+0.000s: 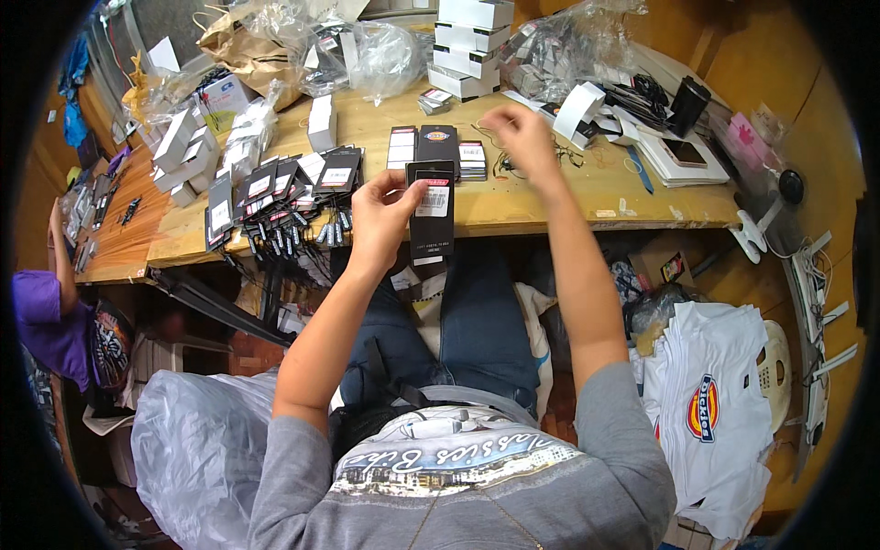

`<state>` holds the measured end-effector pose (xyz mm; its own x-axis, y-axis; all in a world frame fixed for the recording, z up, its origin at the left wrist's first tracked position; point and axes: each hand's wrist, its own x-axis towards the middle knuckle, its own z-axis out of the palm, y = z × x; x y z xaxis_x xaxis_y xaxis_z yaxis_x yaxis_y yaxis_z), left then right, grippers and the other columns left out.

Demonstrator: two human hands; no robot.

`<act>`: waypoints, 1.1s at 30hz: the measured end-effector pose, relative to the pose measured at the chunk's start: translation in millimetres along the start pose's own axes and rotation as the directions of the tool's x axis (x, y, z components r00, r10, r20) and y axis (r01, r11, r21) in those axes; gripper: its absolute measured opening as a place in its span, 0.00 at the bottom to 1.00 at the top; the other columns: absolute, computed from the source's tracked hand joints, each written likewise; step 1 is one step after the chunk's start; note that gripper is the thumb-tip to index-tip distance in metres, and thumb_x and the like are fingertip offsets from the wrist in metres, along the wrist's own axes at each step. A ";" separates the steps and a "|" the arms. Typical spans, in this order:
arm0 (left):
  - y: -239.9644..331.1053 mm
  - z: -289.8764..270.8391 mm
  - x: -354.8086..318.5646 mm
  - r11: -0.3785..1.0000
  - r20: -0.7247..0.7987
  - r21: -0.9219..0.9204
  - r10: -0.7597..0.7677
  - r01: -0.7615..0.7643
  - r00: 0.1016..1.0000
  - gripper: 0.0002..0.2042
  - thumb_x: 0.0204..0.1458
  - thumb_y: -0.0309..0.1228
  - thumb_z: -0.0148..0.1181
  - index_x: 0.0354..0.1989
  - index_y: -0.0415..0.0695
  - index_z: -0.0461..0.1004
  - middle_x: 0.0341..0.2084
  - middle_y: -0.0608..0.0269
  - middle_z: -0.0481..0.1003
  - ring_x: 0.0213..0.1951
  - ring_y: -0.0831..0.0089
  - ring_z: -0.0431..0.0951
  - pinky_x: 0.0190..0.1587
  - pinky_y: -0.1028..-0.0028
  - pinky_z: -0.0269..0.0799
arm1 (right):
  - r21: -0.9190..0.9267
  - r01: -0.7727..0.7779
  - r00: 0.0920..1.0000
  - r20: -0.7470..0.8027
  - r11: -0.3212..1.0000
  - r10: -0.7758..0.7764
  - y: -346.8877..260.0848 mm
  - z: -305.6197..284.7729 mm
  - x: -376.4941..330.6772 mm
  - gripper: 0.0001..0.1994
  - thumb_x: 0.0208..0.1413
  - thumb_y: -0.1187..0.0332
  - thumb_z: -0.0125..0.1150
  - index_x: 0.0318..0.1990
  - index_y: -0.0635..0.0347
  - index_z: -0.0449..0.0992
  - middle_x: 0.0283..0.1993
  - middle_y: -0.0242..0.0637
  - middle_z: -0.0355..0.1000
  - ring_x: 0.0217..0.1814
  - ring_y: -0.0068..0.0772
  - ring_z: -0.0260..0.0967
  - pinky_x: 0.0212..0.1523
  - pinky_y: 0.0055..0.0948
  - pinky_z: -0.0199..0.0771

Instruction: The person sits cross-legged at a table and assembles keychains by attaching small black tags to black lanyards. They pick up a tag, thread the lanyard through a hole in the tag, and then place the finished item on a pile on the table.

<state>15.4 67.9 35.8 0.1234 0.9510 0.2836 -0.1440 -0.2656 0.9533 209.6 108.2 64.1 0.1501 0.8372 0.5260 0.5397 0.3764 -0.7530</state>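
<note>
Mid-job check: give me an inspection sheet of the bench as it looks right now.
Surface: wooden table, crowded along its far side.
Job's things: black hang tag with a white label, held upright in the left hand; stacks of tags lie flat behind it; fanned tags lie to the left.
Clutter: white boxes, clear plastic bags, a brown paper bag, a phone.
Grippers: left hand pinches the tag's upper edge; right hand is raised over the table, fingers curled; whether it holds anything cannot be told.
Cables: thin strings lie near the right hand.
Surroundings: folded white shirts at right, grey plastic bag at left, another person's purple sleeve at far left.
</note>
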 end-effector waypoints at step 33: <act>29.7 -4.3 -22.4 0.951 0.220 -0.243 -0.137 0.191 0.966 0.07 0.43 0.25 0.53 0.31 0.36 0.69 0.24 0.63 0.71 0.26 0.82 0.70 0.29 0.83 0.67 | 0.466 -0.270 0.908 0.414 0.842 0.062 -24.6 -83.7 34.6 0.11 0.47 0.69 0.53 0.37 0.63 0.67 0.20 0.31 0.65 0.17 0.17 0.61 0.19 0.13 0.64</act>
<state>4.2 39.4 57.3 0.3553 0.9199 0.1661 -0.3524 -0.0328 0.9353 270.9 94.6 133.9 -0.1729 0.9480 0.2671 0.0276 0.2758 -0.9608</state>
